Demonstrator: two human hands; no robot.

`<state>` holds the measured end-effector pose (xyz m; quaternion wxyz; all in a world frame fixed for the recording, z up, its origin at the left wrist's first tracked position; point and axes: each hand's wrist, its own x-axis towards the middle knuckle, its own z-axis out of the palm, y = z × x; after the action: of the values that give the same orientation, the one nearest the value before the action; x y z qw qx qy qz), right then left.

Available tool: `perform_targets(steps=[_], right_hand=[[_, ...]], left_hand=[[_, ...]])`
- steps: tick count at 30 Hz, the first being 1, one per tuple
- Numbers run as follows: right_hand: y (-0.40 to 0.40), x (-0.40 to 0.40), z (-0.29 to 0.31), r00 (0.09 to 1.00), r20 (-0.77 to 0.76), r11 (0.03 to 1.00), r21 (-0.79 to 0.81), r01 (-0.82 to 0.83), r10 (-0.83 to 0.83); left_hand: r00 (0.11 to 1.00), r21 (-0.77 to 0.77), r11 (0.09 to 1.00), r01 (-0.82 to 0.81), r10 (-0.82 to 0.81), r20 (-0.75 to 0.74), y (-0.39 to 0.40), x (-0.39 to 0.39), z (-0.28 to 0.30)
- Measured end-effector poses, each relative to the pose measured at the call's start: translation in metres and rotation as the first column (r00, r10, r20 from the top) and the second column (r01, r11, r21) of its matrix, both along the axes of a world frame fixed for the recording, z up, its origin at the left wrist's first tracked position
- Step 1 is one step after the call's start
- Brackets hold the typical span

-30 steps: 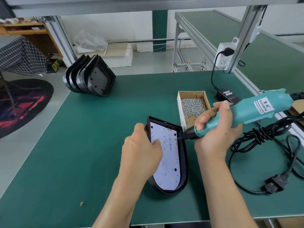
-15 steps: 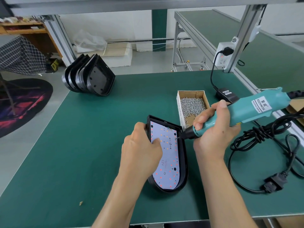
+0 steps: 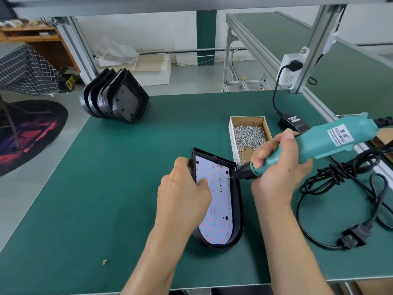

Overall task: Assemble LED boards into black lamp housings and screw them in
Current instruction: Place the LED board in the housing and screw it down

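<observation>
A black lamp housing (image 3: 237, 211) lies on the green table, with a white LED board (image 3: 219, 211) seated inside it. My left hand (image 3: 182, 196) grips the housing's left wall, thumb pressing on the board. My right hand (image 3: 276, 169) holds a teal electric screwdriver (image 3: 331, 139), tilted down to the left. Its bit tip touches a screw (image 3: 228, 179) near the board's upper right edge.
A cardboard box of silver screws (image 3: 248, 137) stands just behind the housing. Several empty black housings (image 3: 114, 99) lean stacked at the back left. A coiled black cable (image 3: 344, 173) and plug (image 3: 353, 237) lie at the right, near a power adapter (image 3: 294, 123).
The screwdriver's rear end has tipped slightly upward, with the bit staying on the board's right edge. My left hand and the housing have hardly moved.
</observation>
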<state>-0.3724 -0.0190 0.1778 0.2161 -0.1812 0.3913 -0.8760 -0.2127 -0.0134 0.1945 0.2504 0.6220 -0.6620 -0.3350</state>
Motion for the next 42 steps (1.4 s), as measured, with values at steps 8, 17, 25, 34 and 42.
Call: perform_targets(steps=[8,17,25,34,42], right_hand=[[-0.0001,0.0009,-0.0019,1.000,-0.022,1.000,-0.010,-0.006,0.006],[-0.0006,0.0002,0.0015,1.000,0.017,1.000,0.008,0.006,-0.007],[0.0001,0.0009,0.0052,0.999,0.034,1.000,-0.011,0.006,-0.005],[0.0017,0.0003,0.0061,0.999,0.038,1.000,-0.008,0.022,-0.021],[0.0050,-0.0012,0.0046,1.000,0.022,1.000,-0.023,-0.001,0.001]], left_hand=[[1.000,-0.011,1.000,-0.012,0.012,-0.003,0.0025,0.0020,-0.0003],[1.000,-0.015,1.000,-0.020,0.020,-0.018,0.0015,0.0024,-0.0040],[0.999,-0.028,0.999,-0.025,0.024,-0.022,0.0016,0.0037,-0.0084],[1.000,-0.040,0.999,-0.019,0.019,-0.023,0.0024,0.0029,-0.0083],[1.000,-0.051,0.999,-0.019,0.020,0.014,0.0031,0.0026,-0.0082]])
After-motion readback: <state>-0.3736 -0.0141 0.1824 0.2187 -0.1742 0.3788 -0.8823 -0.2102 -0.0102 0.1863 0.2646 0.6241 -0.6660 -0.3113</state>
